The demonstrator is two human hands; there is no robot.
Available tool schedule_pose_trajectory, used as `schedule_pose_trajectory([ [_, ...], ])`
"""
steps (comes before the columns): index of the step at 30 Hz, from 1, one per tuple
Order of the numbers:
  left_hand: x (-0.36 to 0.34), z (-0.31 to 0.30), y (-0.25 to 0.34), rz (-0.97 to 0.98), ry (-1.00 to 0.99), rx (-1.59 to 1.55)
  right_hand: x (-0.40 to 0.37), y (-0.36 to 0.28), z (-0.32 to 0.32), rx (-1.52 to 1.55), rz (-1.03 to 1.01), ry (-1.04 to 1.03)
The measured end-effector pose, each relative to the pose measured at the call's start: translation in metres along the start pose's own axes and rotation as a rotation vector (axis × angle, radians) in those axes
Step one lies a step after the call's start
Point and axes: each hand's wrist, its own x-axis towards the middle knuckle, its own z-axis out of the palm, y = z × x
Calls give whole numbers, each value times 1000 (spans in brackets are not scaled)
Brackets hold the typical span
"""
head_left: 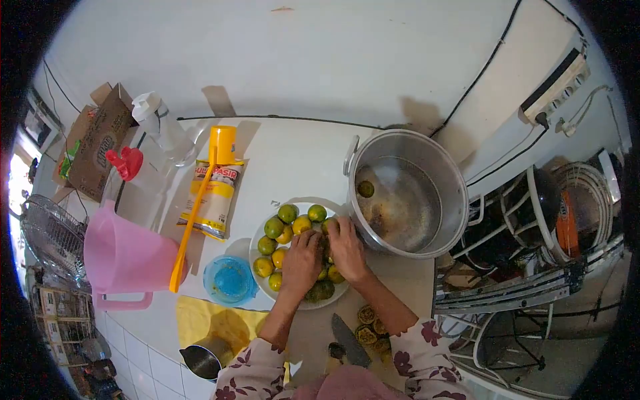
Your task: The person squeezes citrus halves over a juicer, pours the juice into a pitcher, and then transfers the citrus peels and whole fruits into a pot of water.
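Observation:
My left hand (303,259) and my right hand (345,248) are close together over a white plate (253,250) piled with green and yellow citrus fruits (274,227). The fingers of both hands are curled, and a dark green shape shows partly between them; what it is stays mostly hidden. A darker, rough-looking green fruit (320,291) lies at the plate's near edge. Just right of my right hand stands a large aluminium pot (408,200) with a dark green piece (365,189) inside. Below the plate lie a knife (349,339) and several cut fruit halves (367,333).
Left of the plate are a blue bowl (230,281), a pink pitcher (130,247), an orange long-handled dipper (200,213), a sugar bag (220,200) and a yellow cloth (200,320). A metal cup (203,360) sits near the front edge. A dish rack (533,220) is at right.

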Motion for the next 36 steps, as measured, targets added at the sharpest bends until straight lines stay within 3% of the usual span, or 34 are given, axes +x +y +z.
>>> schedule_pose_trajectory([
  [7,-4,-2,-4,-41,70,-107,-13,-1,-24,249,45,-42],
  [9,-3,-8,-4,-75,84,-120,-20,-5,-33,204,117,-260],
  [10,-1,-12,-3,-114,89,-139,-22,-3,-31,203,119,-259],
  [12,1,-12,-3,-147,93,-159,-25,3,-26,56,58,-465],
  [16,10,-9,-7,-95,197,-102,-20,-7,-24,41,29,-404],
  [22,18,-13,-10,-68,216,28,-13,-13,-30,-82,12,-529],
  [24,20,-12,-13,-105,188,34,-16,-14,-20,-93,54,-414],
  [28,18,-5,-20,-116,159,52,-16,-16,-35,-69,78,-436],
  [31,17,-10,-21,-126,164,23,-19,-23,-61,-42,46,-311],
  [33,18,-11,-23,-122,178,-1,-10,-25,-106,353,90,-507],
  [34,18,-12,-25,-130,178,-25,-3,-25,-129,354,90,-511],
  [36,19,-11,-28,-138,179,-51,10,-19,-166,776,231,-565],
])
